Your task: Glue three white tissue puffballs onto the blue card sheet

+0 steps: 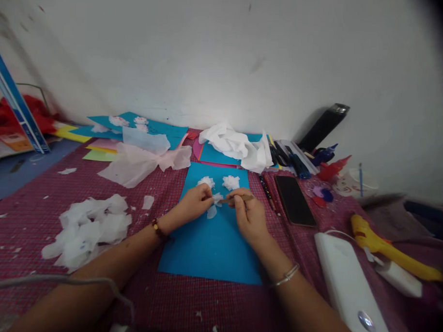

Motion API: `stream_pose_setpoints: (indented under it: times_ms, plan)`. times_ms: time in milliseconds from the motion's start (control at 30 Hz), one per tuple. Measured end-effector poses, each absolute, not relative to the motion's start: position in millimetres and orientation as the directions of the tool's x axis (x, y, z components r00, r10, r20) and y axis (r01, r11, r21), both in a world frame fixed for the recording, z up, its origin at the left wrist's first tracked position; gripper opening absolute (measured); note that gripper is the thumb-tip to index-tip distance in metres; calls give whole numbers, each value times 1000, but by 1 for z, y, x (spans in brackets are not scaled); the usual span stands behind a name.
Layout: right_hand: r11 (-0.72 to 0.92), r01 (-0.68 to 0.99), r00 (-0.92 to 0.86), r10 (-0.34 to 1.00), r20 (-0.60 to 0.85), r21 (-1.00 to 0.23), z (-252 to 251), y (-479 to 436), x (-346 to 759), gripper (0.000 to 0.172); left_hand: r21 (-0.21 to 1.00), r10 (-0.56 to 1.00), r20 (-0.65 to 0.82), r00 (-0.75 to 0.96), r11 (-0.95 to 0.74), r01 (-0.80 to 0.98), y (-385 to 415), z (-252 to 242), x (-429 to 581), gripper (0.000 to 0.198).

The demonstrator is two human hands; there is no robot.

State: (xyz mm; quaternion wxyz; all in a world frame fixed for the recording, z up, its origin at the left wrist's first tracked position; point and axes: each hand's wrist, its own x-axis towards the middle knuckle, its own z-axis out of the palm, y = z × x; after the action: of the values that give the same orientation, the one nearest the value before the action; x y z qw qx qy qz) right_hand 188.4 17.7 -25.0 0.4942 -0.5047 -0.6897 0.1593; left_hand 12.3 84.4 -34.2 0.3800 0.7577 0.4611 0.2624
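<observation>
A blue sheet of paper (214,248) lies in front of me, with two white tissue-paper puffs near its top: a left puff (206,181) and a right puff (231,182). Between and below them is a small crumpled tissue piece (217,199), with a flat scrap (212,212) under it. My left hand (198,202) has its fingertips closed at the crumpled piece's left edge. My right hand (249,215) is closed around a thin brown stick (238,198), whose tip meets the tissue. Whether the stick is a pencil or a brush handle is unclear.
Cut tissue squares (92,227) are piled at left. Crumpled white tissue (233,144) and coloured papers (164,130) lie behind. To the right are a phone (295,201), a white power bank (351,287), a yellow glue gun (389,249) and a leaning black bottle (324,127).
</observation>
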Motion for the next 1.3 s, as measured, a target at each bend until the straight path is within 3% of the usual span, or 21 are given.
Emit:
stream_pose_setpoints:
  times_ms: [233, 533, 667, 833, 967, 1067, 1200, 1300]
  plan:
    - [529, 620, -141, 801, 582, -579, -20, 15, 185, 20, 800, 831, -21, 555, -319, 508, 84, -27, -1, 4]
    - [427, 542, -2, 862, 507, -724, -22, 17, 188, 23, 578, 826, -26, 562, -446, 683, 72, -36, 2, 11]
    - [403, 508, 24, 877, 481, -761, -24, 18, 189, 23, 688, 807, -93, 583, -372, 624, 74, -26, -3, 12]
    - [388, 476, 56, 882, 467, -789, -27, 20, 191, 24, 848, 761, -247, 599, -130, 514, 85, 0, -31, 18]
    - [386, 430, 90, 881, 464, -816, -24, 19, 192, 23, 935, 813, -236, 532, 41, 352, 89, 5, -39, 24]
    - [390, 386, 129, 874, 468, -836, -19, 17, 192, 20, 957, 816, -230, 529, 93, 273, 86, 1, -32, 22]
    - [388, 331, 155, 877, 455, -860, -13, 13, 189, 21, 962, 797, -224, 561, 90, 256, 81, -7, -22, 39]
    - [380, 319, 139, 887, 439, -868, -15, 13, 187, 22, 957, 804, -215, 555, 59, 286, 79, -11, -19, 19]
